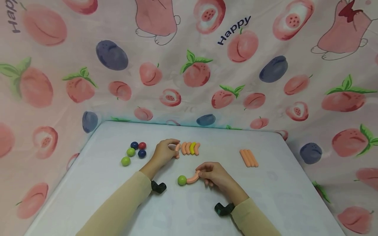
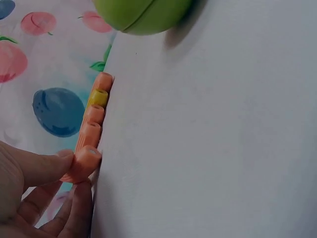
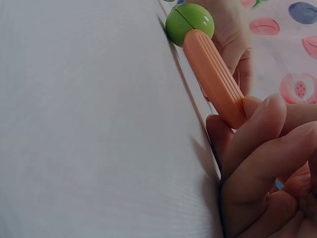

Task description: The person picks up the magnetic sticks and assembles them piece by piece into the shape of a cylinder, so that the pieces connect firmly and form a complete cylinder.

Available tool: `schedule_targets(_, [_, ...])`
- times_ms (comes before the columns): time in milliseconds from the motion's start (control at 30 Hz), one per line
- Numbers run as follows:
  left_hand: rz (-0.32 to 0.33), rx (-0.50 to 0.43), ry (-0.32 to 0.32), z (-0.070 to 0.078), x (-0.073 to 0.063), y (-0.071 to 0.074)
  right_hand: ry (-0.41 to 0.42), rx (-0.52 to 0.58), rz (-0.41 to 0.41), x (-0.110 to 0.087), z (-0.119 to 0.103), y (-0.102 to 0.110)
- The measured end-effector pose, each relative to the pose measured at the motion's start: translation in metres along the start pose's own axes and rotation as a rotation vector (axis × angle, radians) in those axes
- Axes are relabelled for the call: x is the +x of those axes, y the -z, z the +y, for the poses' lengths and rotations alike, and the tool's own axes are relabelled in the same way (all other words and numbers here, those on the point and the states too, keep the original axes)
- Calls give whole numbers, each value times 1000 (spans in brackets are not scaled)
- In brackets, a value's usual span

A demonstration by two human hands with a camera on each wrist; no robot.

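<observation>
My left hand (image 1: 164,151) pinches a curved orange plastic piece (image 1: 177,150) between thumb and fingers, at the left end of a row of similar curved pieces (image 1: 186,148), one of them yellow (image 1: 192,148). In the left wrist view that held orange piece (image 2: 85,162) stands at the near end of the row. Nearer the body, my right hand (image 1: 217,175) pinches one end of another curved orange piece (image 1: 193,178). The other end of this ridged piece (image 3: 213,77) meets a green ball (image 1: 182,180), and both are low over or on the white table.
Several balls lie at the table's left: two dark blue (image 1: 142,153), one red (image 1: 142,146) and two green (image 1: 125,161). On the right are three straight orange sticks (image 1: 249,158), side by side. A fruit-print cloth (image 1: 183,98) rises behind the white table (image 1: 283,196).
</observation>
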State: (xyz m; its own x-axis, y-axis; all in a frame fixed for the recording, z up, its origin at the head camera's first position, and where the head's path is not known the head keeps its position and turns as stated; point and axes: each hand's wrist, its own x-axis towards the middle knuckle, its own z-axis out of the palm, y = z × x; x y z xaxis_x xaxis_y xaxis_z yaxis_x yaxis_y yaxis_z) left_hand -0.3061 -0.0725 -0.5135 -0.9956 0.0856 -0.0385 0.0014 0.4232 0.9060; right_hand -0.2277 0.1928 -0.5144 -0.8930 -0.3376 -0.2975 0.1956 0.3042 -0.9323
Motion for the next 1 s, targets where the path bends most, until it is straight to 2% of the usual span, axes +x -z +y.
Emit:
schedule_targets(200, [0, 19, 11, 1, -7, 2, -10, 12, 7, 0, -1, 1])
schedule_targets(400, [-25, 29, 75, 3, -27, 8, 11, 4, -7, 1, 3, 1])
schedule_targets(600, [-59, 12, 99, 7, -47, 12, 8, 7, -5, 1, 4, 1])
schedule_targets(800, [-107, -31, 117, 9, -60, 13, -10, 7, 5, 1, 2, 1])
schedule_targets(1000, [-113, -26, 125, 6, -70, 12, -18, 8, 7, 1, 0, 0])
